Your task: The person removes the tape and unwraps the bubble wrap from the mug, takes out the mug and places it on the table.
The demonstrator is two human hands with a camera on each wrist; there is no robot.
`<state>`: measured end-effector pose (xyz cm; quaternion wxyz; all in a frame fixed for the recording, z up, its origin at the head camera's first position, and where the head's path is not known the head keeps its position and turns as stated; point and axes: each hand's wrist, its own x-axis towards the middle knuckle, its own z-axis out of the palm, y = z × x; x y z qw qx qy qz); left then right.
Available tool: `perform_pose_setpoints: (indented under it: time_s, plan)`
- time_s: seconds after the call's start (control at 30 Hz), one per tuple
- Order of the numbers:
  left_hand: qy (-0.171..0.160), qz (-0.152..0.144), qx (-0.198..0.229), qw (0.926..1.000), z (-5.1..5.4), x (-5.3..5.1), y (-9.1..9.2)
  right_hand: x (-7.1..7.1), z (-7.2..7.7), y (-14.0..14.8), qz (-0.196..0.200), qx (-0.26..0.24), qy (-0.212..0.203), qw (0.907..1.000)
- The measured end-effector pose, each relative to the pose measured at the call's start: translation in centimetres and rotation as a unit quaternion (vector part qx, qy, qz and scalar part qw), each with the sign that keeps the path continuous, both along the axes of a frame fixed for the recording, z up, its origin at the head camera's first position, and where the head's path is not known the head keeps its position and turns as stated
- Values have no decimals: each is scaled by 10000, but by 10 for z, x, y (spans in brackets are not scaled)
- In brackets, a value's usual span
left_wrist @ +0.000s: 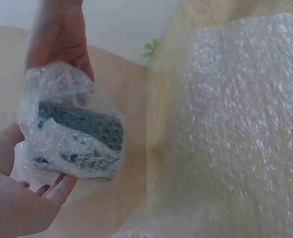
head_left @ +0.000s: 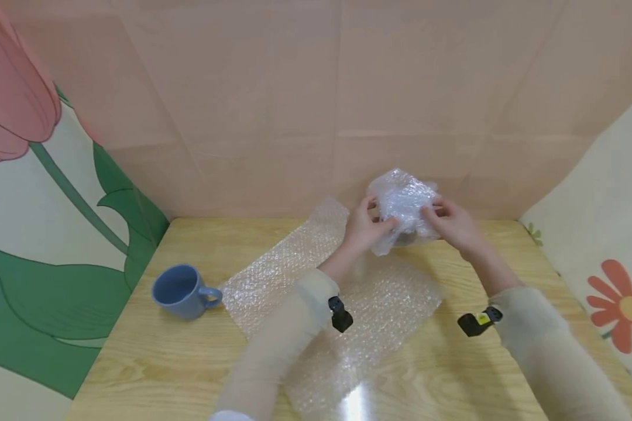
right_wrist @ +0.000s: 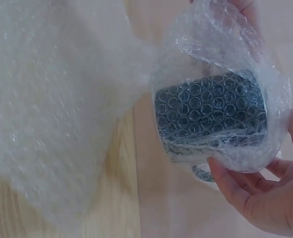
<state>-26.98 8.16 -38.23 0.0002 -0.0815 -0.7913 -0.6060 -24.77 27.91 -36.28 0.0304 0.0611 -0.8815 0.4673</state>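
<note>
Wrapped in bubble wrap, a dark mug (right_wrist: 211,106) is held up above the far part of the table. Part of its handle (right_wrist: 202,173) shows below the wrap in the right wrist view. My left hand (head_left: 366,227) grips the bundle from its left side, thumb on the near face. On the opposite side my right hand (head_left: 453,225) holds it, with thumb and fingers on the plastic. In the left wrist view the dark mug shows through the loose, crumpled layers. A flat sheet of bubble wrap (head_left: 390,310) lies on the table beneath my arms.
A blue mug (head_left: 178,292) stands upright at the left of the wooden table (head_left: 189,374), handle toward the sheet. A plain pinkish-beige backdrop (head_left: 263,105) rises behind the table's far edge. Printed flower panels (head_left: 621,245) flank both sides.
</note>
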Motion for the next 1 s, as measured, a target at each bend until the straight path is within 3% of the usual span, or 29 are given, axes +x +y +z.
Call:
perform_pose_setpoints:
  time_s: [0.27,0.73,1.0]
  plan:
    - [-78,43,-13,10000,-5,2,-21,0,-4,-19,147,181,-148,9996]
    - [-244,-50,-65,9997,-5,5,-62,-3,-13,-53,242,-61,-274,9993]
    - [-272,-160,-47,9995,-8,10,-83,3,-18,-69,306,-216,-306,9988]
